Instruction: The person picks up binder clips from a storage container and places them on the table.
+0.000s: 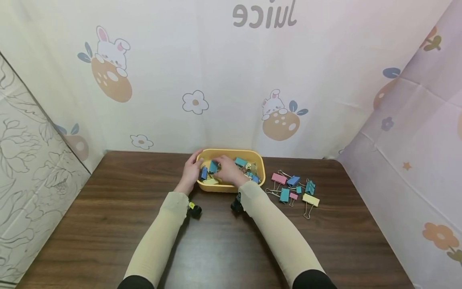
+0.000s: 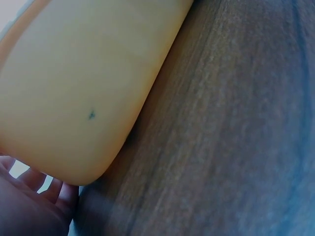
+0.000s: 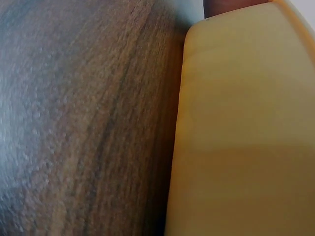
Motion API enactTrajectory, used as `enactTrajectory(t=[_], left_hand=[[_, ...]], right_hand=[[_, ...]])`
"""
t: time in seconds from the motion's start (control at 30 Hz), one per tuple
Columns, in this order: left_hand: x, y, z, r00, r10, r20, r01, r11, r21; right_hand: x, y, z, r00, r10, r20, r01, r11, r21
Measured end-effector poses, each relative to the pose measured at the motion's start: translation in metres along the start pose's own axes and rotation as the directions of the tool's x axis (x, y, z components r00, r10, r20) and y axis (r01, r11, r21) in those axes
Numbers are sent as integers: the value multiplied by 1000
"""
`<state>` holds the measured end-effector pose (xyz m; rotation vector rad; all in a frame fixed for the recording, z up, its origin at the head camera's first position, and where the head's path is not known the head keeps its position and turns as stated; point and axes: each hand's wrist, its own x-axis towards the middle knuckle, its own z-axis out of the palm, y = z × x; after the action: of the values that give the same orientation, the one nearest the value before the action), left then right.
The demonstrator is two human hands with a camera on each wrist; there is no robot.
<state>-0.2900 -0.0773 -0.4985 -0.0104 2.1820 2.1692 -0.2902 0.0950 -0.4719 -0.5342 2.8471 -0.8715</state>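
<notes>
A yellow plastic bin (image 1: 262, 170) stands at the back of the table with several binder clips in it, blue, teal and yellow. My left hand (image 1: 189, 172) grips the bin's left end, thumb at the rim and fingers along the outer wall. In the left wrist view those fingers (image 2: 66, 196) lie against the bin's corner. Reaching over the front rim, my right hand (image 1: 228, 170) is down inside the bin. Its thumb and forefinger pinch a teal binder clip (image 1: 213, 167). The right wrist view shows just the bin's outer wall (image 3: 246, 98) and the tabletop.
Right of the bin lies a loose group of binder clips, among them a pink one (image 1: 279, 178), a blue one (image 1: 293, 181), a teal one (image 1: 284, 195) and a yellow one (image 1: 311, 200). A printed curtain (image 1: 231, 120) hangs right behind the wooden table (image 1: 144, 180).
</notes>
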Motion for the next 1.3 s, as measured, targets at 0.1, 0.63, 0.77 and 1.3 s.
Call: enactTrajectory(t=[0.1, 0.63, 0.77, 1.3], left_hand=[[0, 0, 0, 1000, 6, 0, -6, 1000, -18], [0, -1, 1, 1000, 6, -15, -6, 1000, -22], [-1, 0, 1, 1000, 8, -21, -8, 1000, -20], [0, -3, 0, 1000, 8, -10, -8, 1000, -5]], right_hand=[[0, 0, 0, 1000, -10, -10, 10, 1000, -5], [2, -3, -1, 1000, 23, 0, -23, 992, -122], [2, -3, -1, 999, 15, -33, -19, 994, -108], [-4, -1, -7, 970, -37, -240, 77, 984, 159]])
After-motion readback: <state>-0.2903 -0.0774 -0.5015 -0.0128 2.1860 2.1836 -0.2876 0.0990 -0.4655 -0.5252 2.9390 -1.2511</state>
